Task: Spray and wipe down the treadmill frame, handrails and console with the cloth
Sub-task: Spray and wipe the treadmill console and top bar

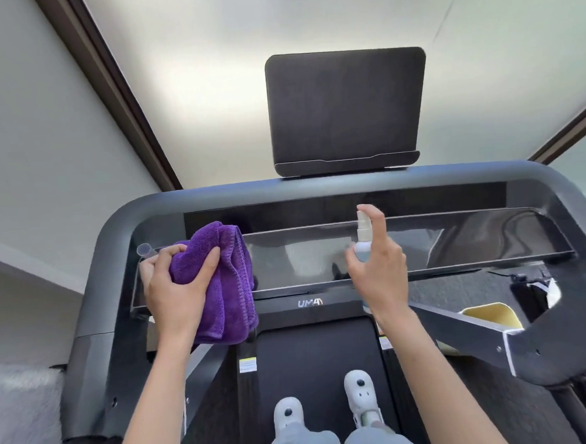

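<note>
My left hand (175, 290) grips a bunched purple cloth (226, 280) against the left end of the treadmill's glossy black console panel (457, 242); a small clear cap (144, 248) pokes out beside its fingers. My right hand (378, 268) holds a small white spray bottle (363, 233) upright over the middle of the console, index finger on the nozzle top. The dark grey frame (282, 190) curves round the console. A black tablet holder (346, 110) stands above it.
I stand on the black belt (313, 354) in light shoes. A handrail (469, 327) runs at the right, with a yellow object (492, 314) behind it. White walls and a dark window frame (112, 92) enclose the front.
</note>
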